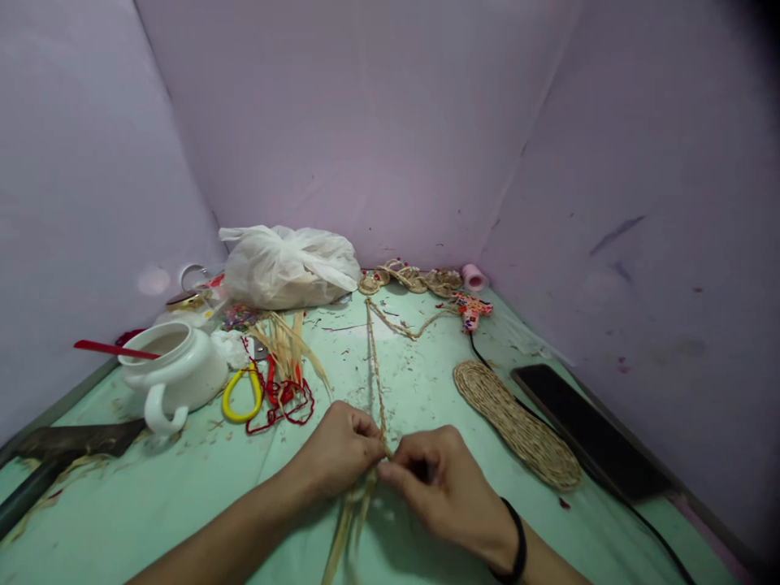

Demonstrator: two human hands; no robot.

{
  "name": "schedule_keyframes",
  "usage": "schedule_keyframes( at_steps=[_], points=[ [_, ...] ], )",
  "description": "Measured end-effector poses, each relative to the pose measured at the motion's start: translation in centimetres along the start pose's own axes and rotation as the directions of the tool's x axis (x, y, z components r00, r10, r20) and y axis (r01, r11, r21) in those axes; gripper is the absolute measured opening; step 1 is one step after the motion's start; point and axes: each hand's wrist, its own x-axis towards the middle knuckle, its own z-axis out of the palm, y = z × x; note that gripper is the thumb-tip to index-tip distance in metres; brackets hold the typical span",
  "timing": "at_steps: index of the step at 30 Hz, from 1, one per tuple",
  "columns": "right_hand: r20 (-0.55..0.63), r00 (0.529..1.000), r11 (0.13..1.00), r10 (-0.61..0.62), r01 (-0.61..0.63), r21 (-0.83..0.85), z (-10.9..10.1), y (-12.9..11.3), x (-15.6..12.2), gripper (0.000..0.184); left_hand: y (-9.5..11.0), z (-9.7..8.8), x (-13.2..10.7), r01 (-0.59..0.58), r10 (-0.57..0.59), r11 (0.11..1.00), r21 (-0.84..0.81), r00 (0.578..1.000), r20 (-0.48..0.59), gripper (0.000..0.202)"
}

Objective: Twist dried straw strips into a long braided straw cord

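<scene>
In the head view, your left hand (334,449) pinched the braided cord (376,367) between its fingers, and the fingers of your right hand (448,486) pinched it just beside them. The cord ran away from your fingers across the worktop (201,471), and straw strands (341,536) trailed below them, toward you. Right of your fingers lay a woven sole (517,424); left of them were red thread (308,406) and a white pot (188,374). A plastic bag (286,272) sat well beyond them.

Dim light casts soft shadow beneath the right hand (448,487).
</scene>
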Motion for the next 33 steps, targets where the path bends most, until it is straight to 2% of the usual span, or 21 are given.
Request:
schedule_keyframes(
  at_steps=[2, 3, 5, 6, 7, 8, 12, 15, 18, 22, 25, 27, 29, 30, 32, 33],
  points=[
    [-0.095, 0.983, 0.969, 0.157, -0.135, 0.209, -0.1, 0.2, 0.7, 0.03, -0.1, 0.0, 0.0, 0.0, 0.001, 0.999, -0.032, 1.0, 0.03, 0.009],
    [-0.08, 0.971, 0.923, 0.226, -0.187, 0.336, -0.1, 0.2, 1.0, 0.029, -0.2, 0.0, 0.0, -0.007, 0.009, 0.999, -0.042, 0.999, 0.05, 0.009],
    [0.11, 0.948, 0.773, 0.298, -0.308, 0.555, 0.2, 0.3, 1.4, 0.027, -0.3, 0.0, 0.1, -0.024, 0.029, 0.999, -0.048, 0.994, 0.101, 0.012],
    [0.221, 0.927, 0.698, 0.304, -0.374, 0.611, 0.4, 0.3, 1.5, 0.027, -0.4, 0.0, 0.1, -0.032, 0.037, 0.999, -0.039, 0.993, 0.115, 0.014],
    [0.289, 0.907, 0.649, 0.306, -0.421, 0.634, 0.6, 0.4, 1.6, 0.026, -0.4, 0.0, 0.1, -0.04, 0.042, 0.999, -0.02, 0.992, 0.119, 0.015],
    [0.309, 0.898, 0.633, 0.312, -0.439, 0.637, 0.8, 0.5, 1.6, 0.025, -0.5, 0.0, 0.1, -0.047, 0.046, 0.999, 0.01, 0.992, 0.115, 0.016],
    [0.182, 0.92, 0.73, 0.349, -0.388, 0.563, 1.1, 1.0, 1.7, 0.015, -0.4, -0.3, 0.0, -0.114, 0.097, 0.97, 0.214, 0.992, 0.085, 0.018],
    [0.15, 0.921, 0.757, 0.359, -0.382, 0.531, 1.0, 1.1, 1.8, 0.013, 0.2, -0.7, -0.5, -0.113, 0.095, 0.908, 0.404, 0.993, 0.064, 0.019],
    [0.176, 0.918, 0.703, 0.356, -0.388, 0.596, 0.9, 0.6, 1.8, 0.013, 0.9, -0.6, -1.6, -0.046, 0.051, 0.844, 0.534, 0.999, 0.006, 0.02],
    [0.239, 0.89, 0.599, 0.388, -0.44, 0.669, 0.9, -0.2, 1.7, 0.017, 0.8, 1.0, -3.4, -0.073, 0.133, 0.757, 0.65, 0.99, -0.044, 0.023],
    [0.245, 0.881, 0.587, 0.405, -0.456, 0.669, 0.8, -0.4, 1.6, 0.019, 0.2, 2.2, -4.2, -0.094, 0.182, 0.676, 0.731, 0.982, -0.043, 0.023],
    [0.238, 0.887, 0.603, 0.395, -0.446, 0.662, 0.8, -0.3, 1.6, 0.02, 0.2, 2.3, -4.2, -0.129, 0.192, 0.651, 0.748, 0.981, 0.002, 0.023],
    [0.246, 0.894, 0.616, 0.374, -0.438, 0.654, 0.8, -0.2, 1.6, 0.02, 0.5, 1.8, -4.0, -0.168, 0.192, 0.694, 0.7, 0.98, 0.045, 0.027],
    [0.258, 0.897, 0.618, 0.36, -0.436, 0.654, 0.8, -0.1, 1.6, 0.02, 0.8, 1.3, -3.7, -0.159, 0.193, 0.741, 0.652, 0.981, 0.021, 0.031],
    [0.282, 0.9, 0.609, 0.333, -0.434, 0.664, 0.7, -0.2, 1.6, 0.021, 1.4, 0.4, -3.1, -0.08, 0.153, 0.865, 0.496, 0.982, -0.107, 0.034],
    [0.293, 0.9, 0.602, 0.322, -0.434, 0.671, 0.6, -0.2, 1.6, 0.022, 1.6, 0.0, -2.7, -0.021, 0.09, 0.924, 0.382, 0.982, -0.163, 0.031]
  ],
)
